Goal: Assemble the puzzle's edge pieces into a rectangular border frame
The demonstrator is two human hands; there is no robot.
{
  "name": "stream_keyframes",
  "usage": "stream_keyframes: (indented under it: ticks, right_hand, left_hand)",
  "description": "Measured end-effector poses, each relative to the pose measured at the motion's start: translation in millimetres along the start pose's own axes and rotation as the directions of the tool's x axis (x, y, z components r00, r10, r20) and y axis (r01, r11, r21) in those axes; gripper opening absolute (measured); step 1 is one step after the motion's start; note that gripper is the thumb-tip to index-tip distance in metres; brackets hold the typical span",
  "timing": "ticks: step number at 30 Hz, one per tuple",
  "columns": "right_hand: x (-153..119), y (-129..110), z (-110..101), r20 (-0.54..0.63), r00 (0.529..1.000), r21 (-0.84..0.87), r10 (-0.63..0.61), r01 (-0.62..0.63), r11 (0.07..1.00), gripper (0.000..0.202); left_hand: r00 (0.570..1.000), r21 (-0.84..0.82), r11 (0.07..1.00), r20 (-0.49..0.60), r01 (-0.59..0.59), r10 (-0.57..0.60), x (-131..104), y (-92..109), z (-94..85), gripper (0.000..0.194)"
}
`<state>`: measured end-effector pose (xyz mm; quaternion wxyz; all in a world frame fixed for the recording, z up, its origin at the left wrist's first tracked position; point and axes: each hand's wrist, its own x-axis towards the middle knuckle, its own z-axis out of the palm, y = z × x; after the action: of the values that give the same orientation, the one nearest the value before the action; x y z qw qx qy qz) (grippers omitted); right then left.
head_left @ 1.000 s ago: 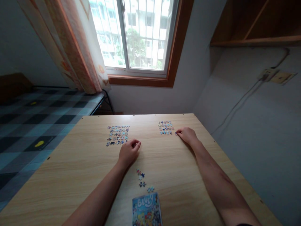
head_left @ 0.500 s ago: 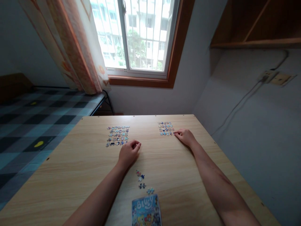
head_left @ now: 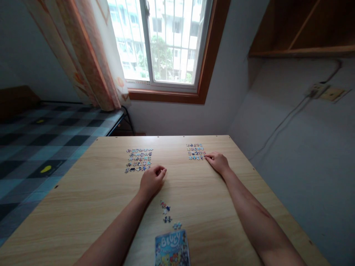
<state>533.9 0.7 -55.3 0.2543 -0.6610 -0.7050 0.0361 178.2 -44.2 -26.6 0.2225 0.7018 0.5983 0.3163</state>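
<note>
Rows of small puzzle pieces (head_left: pixel 139 159) lie at the left back of the wooden table (head_left: pixel 194 195). A second, smaller set of pieces (head_left: pixel 195 152) lies in rows at the right back. My right hand (head_left: pixel 217 162) is at that set's lower right corner, fingertips pinched on a puzzle piece at the end of the front row. My left hand (head_left: pixel 154 178) rests beside the left set with its fingers curled together; what they hold, if anything, is too small to make out. Several loose pieces (head_left: pixel 166 210) lie nearer to me, above the blue Bluey box (head_left: pixel 172 248).
A bed with a checked cover (head_left: pixel 63 127) stands left of the table. Beyond the table are a window (head_left: pixel 172 44) and a curtain (head_left: pixel 91 55). On the right wall are a shelf (head_left: pixel 302 51) and a socket with a cable (head_left: pixel 318 89).
My right hand has shifted very slightly at the right set's front corner. My left hand stays where it was.
</note>
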Motion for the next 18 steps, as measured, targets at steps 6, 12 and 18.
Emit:
stream_keyframes:
  ticks: [6,12,18]
  right_hand:
    - [-1,3,3,-0.073,0.997,0.031,-0.007,0.010,0.999,0.020]
    - [0,10,5,-0.195,0.981,0.059,-0.002,0.014,0.998,0.027]
    - [4,17,12,-0.273,0.961,0.046,-0.049,0.064,0.997,0.030]
  left_hand:
    - [1.000,-0.003,1.000,-0.001,-0.001,0.001,-1,-1,0.5,0.028]
    - [1.000,-0.015,1.000,-0.007,-0.009,0.009,0,-2,1.0,0.029]
    - [1.000,-0.023,1.000,-0.011,-0.006,0.006,-1,2,0.0,0.029]
